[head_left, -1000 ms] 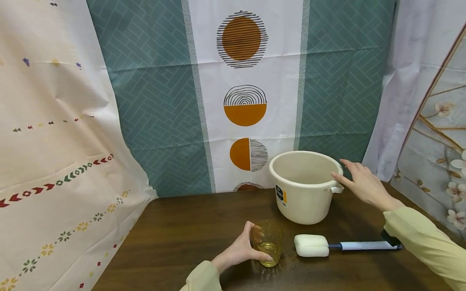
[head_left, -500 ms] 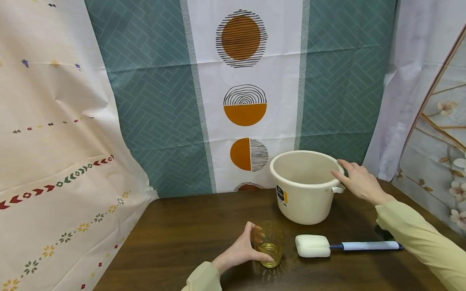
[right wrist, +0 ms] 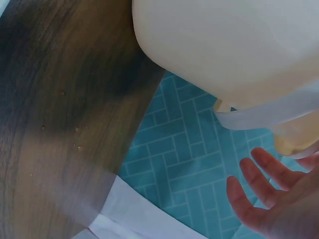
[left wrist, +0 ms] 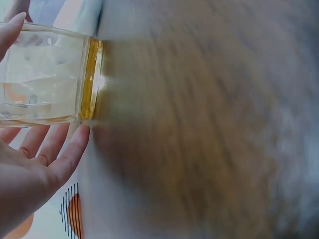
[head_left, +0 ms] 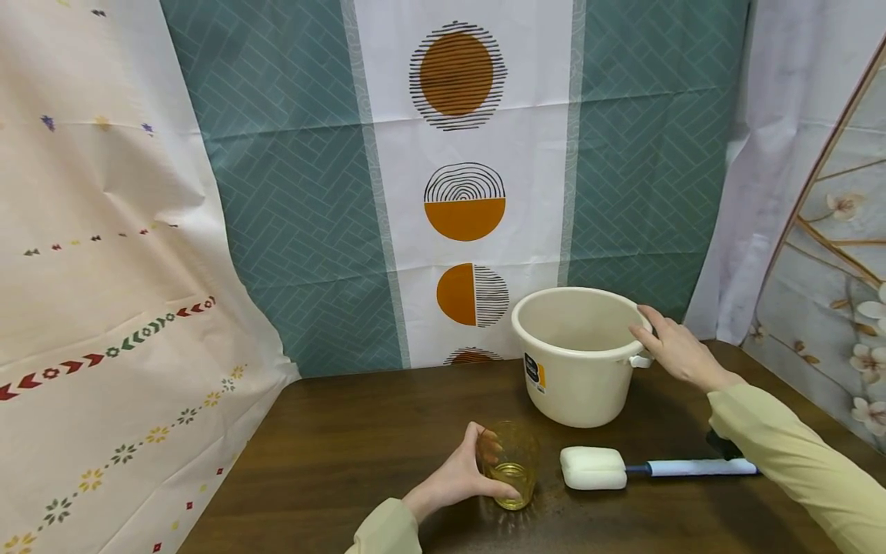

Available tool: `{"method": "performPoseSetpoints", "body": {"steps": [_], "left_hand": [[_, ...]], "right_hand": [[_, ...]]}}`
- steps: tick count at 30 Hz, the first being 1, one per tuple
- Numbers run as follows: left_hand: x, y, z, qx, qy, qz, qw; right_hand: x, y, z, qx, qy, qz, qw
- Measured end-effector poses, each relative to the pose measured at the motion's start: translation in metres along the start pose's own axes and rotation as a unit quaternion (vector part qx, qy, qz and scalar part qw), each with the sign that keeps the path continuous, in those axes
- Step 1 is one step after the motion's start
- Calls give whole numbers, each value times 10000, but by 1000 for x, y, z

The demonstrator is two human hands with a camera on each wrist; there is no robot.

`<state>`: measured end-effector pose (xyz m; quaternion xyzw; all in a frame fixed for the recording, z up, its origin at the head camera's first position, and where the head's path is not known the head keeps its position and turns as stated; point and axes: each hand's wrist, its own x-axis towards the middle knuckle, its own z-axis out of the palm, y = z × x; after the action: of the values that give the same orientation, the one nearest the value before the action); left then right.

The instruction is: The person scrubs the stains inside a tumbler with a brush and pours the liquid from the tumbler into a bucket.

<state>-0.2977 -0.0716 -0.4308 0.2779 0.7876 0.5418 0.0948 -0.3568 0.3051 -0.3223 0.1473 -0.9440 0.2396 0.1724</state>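
My left hand [head_left: 453, 477] is wrapped round an amber see-through drinking glass [head_left: 512, 462], thumb in front and fingers behind. The glass stands upright; in the left wrist view its yellow base [left wrist: 90, 79] shows beyond the fingers. Whether it touches the table I cannot tell. At the right, the thumb and fingertips of my right hand [head_left: 681, 350] touch the rim of a cream bucket [head_left: 577, 388], by its side handle. Loosely bent fingers [right wrist: 259, 186] lie below the bucket's handle [right wrist: 269, 114] in the right wrist view, where the thumb is out of sight.
A sponge bottle brush [head_left: 593, 468] with a blue-and-white handle lies in front of the bucket, right of the glass. Patterned cloths [head_left: 298, 185] hang behind and beside the brown wooden table [head_left: 360, 431]. Small drops dot the tabletop in the right wrist view.
My right hand has shifted slightly left, and its fingers sit closer on the bucket's rim. The left hand, the glass and the brush have stayed in place.
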Motion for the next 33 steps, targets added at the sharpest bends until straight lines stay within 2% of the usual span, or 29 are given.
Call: {"method": "performPoseSetpoints", "body": {"steps": [15, 22, 31, 33], "left_hand": [[-2, 7, 3, 223, 234, 7, 9995], [-3, 6, 2, 264, 267, 119, 9992], [1, 18, -10, 271, 468, 374, 9978], [2, 21, -13, 255, 481, 340, 9979]], "right_hand": [[-2, 2, 3, -69, 114, -87, 9999], [-1, 1, 2, -151, 147, -96, 9997], [-1, 1, 2, -120, 121, 9, 9999], [-2, 1, 2, -116, 112, 13, 9999]]}}
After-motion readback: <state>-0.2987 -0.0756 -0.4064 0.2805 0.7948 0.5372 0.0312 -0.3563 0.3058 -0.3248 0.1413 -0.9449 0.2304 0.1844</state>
